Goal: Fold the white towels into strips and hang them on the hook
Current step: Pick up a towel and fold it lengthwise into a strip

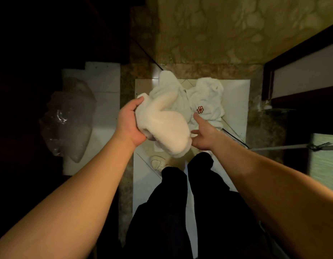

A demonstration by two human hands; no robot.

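Note:
A bunched white towel (165, 126) hangs in the air above the floor, gripped at its left side by my left hand (131, 124). My right hand (204, 133) is beside the towel's right edge with fingers spread and straight, holding nothing. Below, on the white floor tiles (236, 101), lie two more crumpled white towels: one (167, 85) at the back middle, and another (208, 101) to its right bearing a red flower logo. No hook is in view.
A clear plastic bag (68, 116) lies on tiles at the left. My dark trousers and a white shoe (158, 162) are below the towel. A dark door frame (274, 75) and a thin metal rod (285, 146) stand at the right. Patterned wall ahead.

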